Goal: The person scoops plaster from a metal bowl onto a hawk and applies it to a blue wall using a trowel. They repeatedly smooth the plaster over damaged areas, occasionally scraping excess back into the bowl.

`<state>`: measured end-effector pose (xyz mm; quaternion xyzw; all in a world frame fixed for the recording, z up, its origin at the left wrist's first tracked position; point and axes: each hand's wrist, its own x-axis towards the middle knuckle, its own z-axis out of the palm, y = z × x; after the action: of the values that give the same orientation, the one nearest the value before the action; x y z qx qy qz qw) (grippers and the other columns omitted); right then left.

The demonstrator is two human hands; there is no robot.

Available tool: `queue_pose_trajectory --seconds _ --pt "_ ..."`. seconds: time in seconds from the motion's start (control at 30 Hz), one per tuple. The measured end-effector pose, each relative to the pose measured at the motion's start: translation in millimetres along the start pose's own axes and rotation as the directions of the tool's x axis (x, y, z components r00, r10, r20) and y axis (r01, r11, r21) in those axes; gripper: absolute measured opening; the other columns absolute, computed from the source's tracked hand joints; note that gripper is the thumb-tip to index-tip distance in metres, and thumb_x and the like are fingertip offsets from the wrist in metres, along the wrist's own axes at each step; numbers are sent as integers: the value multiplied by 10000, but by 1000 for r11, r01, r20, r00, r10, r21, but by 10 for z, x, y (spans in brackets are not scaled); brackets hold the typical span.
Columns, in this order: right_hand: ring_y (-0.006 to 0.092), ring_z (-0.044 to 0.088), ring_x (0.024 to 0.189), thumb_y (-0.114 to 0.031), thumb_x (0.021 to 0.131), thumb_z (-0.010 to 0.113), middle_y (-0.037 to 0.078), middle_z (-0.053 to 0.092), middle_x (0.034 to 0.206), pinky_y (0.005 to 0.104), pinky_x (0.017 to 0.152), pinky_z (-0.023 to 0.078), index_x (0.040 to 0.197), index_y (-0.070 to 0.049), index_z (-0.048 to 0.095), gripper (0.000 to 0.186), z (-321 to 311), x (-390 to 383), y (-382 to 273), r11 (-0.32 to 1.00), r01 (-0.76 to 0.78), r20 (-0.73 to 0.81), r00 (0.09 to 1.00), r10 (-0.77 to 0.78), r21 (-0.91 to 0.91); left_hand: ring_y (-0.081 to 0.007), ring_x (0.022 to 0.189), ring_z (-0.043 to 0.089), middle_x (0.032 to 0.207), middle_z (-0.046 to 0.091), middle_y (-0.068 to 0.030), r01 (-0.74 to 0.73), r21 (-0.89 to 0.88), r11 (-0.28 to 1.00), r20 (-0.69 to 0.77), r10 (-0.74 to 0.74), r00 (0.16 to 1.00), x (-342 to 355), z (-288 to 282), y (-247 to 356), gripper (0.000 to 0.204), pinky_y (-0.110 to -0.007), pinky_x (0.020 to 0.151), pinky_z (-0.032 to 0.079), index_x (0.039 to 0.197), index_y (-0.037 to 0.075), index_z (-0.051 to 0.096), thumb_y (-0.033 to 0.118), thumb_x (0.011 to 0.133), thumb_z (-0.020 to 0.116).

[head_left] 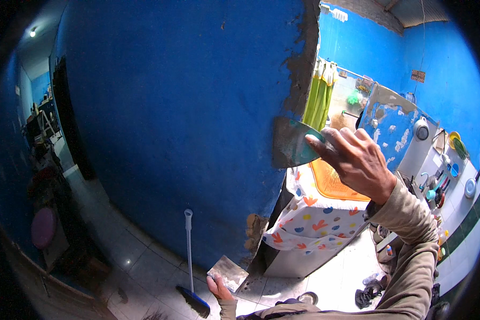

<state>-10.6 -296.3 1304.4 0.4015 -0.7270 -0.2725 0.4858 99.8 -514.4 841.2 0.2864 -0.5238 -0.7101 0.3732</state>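
In my right hand [360, 165] is a greenish putty scraper [296, 146], pinched between thumb and fingers. Its wide, grey-smeared blade lies against the blue wall [170, 106] at the outer corner. Above the blade, a rough strip of grey plaster [300, 69] runs up along that corner. Low down near the wall's foot, my left hand [219, 289] grips a small square plate [228, 273] with whitish-grey smears on its face. Only the thumb side of that hand shows clearly.
A broom [189, 240] leans upright by the wall, left of my left hand. Behind the corner stands a unit under a patterned cloth [317, 226], bearing an orange basket [330, 184]. A bowl [308, 297] and black plastic bag [369, 295] lie on the tiles. Kitchen utensils hang at right.
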Motion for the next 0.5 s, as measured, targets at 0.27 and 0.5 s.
queue_pose_trajectory --seconds 0.27,0.5 --pt "292 650 831 -18 842 648 104 575 1152 366 692 558 1323 -234 558 535 -29 355 867 988 -75 -327 945 27 -135 -276 996 517 1118 565 -222 -41 197 980 -73 56 996 -12 -42 -197 396 -388 900 402 1142 -98 504 255 965 502" --pt "221 567 819 -59 808 599 110 548 1086 345 636 462 1396 -168 489 608 206 -142 -270 996 -89 -16 996 89 -4 -321 1242 407 1357 412 -275 91 188 978 55 -103 993 -71 -138 73 588 -363 1053 295 1315 -144 375 314 968 501"
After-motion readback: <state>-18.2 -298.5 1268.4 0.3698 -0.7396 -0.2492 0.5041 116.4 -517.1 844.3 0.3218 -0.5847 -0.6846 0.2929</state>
